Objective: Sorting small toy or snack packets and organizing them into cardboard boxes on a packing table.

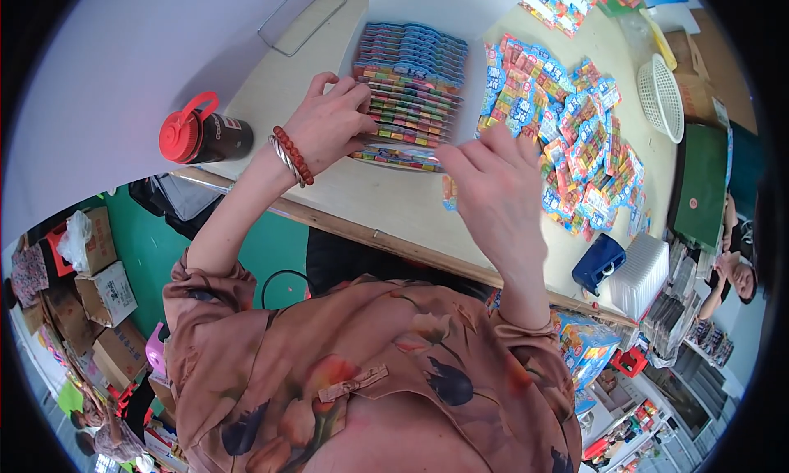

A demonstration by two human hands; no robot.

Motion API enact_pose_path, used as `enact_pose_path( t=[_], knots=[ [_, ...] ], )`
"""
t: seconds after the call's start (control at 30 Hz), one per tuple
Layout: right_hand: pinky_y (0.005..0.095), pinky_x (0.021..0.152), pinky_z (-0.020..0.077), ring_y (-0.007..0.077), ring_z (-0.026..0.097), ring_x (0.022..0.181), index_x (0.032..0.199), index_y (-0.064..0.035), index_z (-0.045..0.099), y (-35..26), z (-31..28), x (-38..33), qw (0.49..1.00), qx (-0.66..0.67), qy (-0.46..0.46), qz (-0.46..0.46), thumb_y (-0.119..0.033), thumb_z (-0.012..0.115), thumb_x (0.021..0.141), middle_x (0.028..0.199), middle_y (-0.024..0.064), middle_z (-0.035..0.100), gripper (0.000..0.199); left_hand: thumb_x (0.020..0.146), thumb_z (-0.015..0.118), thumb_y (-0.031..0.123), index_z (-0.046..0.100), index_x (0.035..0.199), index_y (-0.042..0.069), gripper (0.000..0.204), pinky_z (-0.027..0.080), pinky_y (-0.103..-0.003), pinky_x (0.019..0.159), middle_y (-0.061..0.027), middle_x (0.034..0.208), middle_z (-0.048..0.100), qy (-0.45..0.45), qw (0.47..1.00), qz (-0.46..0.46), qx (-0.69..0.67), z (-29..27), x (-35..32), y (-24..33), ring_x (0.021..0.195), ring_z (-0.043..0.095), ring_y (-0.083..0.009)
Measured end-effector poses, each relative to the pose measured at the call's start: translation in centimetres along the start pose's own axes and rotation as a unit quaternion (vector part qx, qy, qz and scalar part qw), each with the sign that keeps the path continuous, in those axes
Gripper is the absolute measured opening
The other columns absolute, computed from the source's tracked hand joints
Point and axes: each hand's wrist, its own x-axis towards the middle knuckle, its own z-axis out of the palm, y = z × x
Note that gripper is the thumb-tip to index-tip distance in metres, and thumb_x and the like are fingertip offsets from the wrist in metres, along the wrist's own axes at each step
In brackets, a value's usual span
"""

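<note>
A white open box (472, 87) holds a tight row of flat colourful packets (411, 50) standing on edge, blue-topped at the far end. Over the near end, my left hand (329, 119) is curled with thumb and fingers at the left edges of the packets. A packet seen nearly edge-on (403, 151) spans the gap between my two hands. My right hand (501, 193) is bent with its thumb and forefinger closed at that packet's right end; its fingertips are partly hidden and a little blurred.
Many loose packets (579, 136) lie heaped right of the box. A dark bottle with a red lid (205, 136) stands left. On the right are a white basket (660, 99), a blue tape dispenser (600, 263) and clear plastic trays (639, 274). The table's wooden edge (386, 241) runs before me.
</note>
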Motion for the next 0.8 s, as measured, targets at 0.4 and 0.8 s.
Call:
enact_pose_path(
  t=[0.4, 0.8],
  knots=[
    [0.0315, 0.065, 0.0511, 0.0232, 0.055, 0.084, 0.078, -0.0012, 0.058, 0.0, 9.2, -1.5, 0.996, 0.082, 0.043, 0.002, -0.007, 0.058, 0.068, 0.076, 0.0079, 0.056, 0.011, 0.069, 0.069, 0.011, 0.067, 0.091, 0.014, 0.022, 0.027, -0.048, 0.102, -0.0029, 0.099, 0.05, 0.006, 1.0, 0.01, -0.006, 0.0, 0.1, 0.1, 0.105, 0.048, -0.0185],
    [0.036, 0.067, 0.0513, 0.0268, 0.061, 0.083, 0.094, -0.0011, 0.062, -1.3, 6.7, -0.9, 0.98, 0.01, -0.18, 0.079, -0.009, 0.055, 0.08, 0.083, 0.011, 0.063, 0.017, 0.077, 0.071, 0.027, 0.058, 0.104, 0.015, 0.032, 0.019, -0.05, 0.108, -0.0041, 0.12, 0.051, 0.124, 0.988, -0.033, -0.082, -0.3, -1.5, 1.4, 0.119, 0.045, -0.0208]
  ],
)
